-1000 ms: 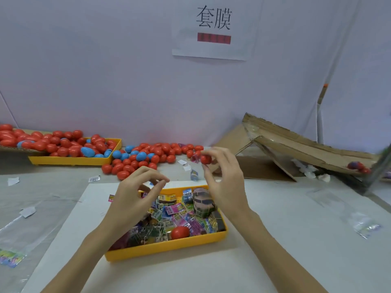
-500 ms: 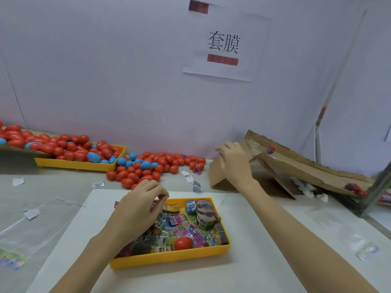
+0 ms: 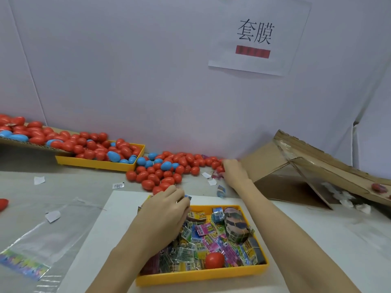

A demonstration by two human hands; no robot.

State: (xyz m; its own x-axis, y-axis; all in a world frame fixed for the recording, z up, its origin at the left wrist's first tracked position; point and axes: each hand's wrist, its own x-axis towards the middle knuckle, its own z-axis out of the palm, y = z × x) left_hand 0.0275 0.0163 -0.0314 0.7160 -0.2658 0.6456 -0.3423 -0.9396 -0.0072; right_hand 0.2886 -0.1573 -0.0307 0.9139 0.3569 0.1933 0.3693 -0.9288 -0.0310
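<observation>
A yellow tray (image 3: 201, 275) in front of me holds many small printed film sleeves (image 3: 208, 229) and one red egg (image 3: 214, 260). My left hand (image 3: 167, 210) hovers over the tray's left part and pinches a small blue-edged sleeve at its fingertips. My right hand (image 3: 233, 172) reaches to the right end of a loose pile of red and blue eggs (image 3: 169, 168) along the wall, with its fingers curled over a red egg (image 3: 220, 169). A wrapped egg (image 3: 379, 187) lies low on the cardboard chute (image 3: 317, 163) at the right.
A second yellow tray (image 3: 99, 164) full of eggs stands at the back left, fed by a cardboard ramp (image 3: 31, 144). Clear plastic bags (image 3: 31, 250) and paper scraps lie at the left. A stray red egg (image 3: 3, 204) sits at the left edge. A white board (image 3: 101, 229) lies under the near tray.
My right hand carried a wrapped egg to the chute, let it go, then swung back left to the egg pile. The egg rolled down the chute. My left hand stayed over the tray.
</observation>
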